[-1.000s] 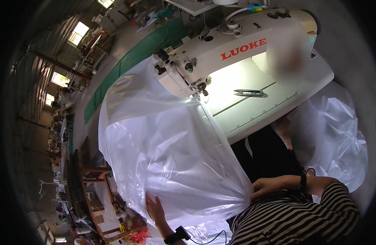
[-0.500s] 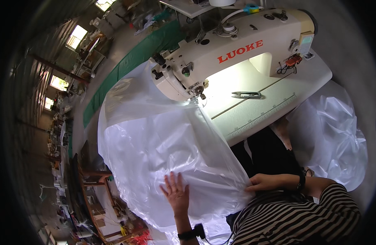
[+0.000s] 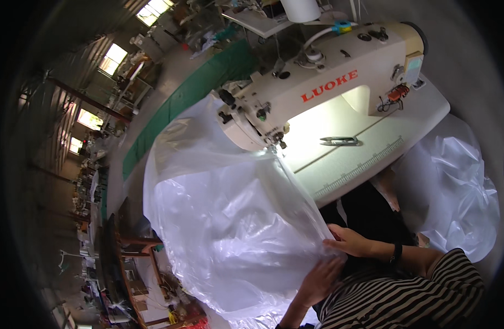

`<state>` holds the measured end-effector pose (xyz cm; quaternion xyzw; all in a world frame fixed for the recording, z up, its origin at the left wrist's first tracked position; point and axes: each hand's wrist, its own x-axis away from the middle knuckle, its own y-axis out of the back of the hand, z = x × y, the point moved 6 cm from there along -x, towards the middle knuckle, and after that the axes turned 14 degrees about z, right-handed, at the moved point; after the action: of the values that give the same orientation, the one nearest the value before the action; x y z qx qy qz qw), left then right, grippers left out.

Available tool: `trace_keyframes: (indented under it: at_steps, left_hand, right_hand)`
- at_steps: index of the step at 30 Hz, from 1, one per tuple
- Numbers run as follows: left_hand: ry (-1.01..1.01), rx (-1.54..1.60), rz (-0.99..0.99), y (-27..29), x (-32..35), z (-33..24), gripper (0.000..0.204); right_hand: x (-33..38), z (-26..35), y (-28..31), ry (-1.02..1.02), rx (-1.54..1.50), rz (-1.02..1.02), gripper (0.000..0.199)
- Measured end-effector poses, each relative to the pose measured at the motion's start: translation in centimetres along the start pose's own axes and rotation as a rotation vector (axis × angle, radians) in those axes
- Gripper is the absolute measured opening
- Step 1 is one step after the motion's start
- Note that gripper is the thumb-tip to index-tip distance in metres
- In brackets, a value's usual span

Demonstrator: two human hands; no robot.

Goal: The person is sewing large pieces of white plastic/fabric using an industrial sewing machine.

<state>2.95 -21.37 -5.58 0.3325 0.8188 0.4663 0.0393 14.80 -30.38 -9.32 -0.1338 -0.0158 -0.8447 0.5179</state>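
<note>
Sitting at the sewing machine [image 3: 323, 90], the person works a big sheet of clear plastic [image 3: 230, 219] that billows from under the needle down over the table edge [image 3: 372, 164] and across the lap. Both hands meet at the sheet's lower right corner. The right hand [image 3: 350, 241] has its fingers curled around the plastic's edge, pinching a fold of it. The left hand [image 3: 320, 279] lies just below, fingers spread fairly flat against the sheet; whether it grips anything I cannot tell. A dark band sits on the right wrist [image 3: 395, 253]. Small thread snips [image 3: 339, 141] rest on the lit table, well apart from the hands. More clear plastic [image 3: 454, 186] is heaped to the person's right, beside the table.
</note>
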Motion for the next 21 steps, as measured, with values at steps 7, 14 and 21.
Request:
trace_keyframes:
  at_steps: [7, 14, 21]
  left_hand:
    - [0.431, -0.511, -0.831, 18.2, 10.6, 6.1, 0.030]
    - [0.726, -0.590, -1.111, 33.6, 19.2, 16.4, 0.067]
    - [0.827, -0.481, -0.954, 37.4, 17.9, 24.5, 0.061]
  right_hand:
    - [-1.1, 0.4, 0.4, 0.035, 0.058, -0.144, 0.024]
    - [-1.2, 0.9, 0.8, -0.029, 0.224, -0.092, 0.028]
    - [-1.7, 1.0, 0.7, -0.036, 0.351, -0.076, 0.026]
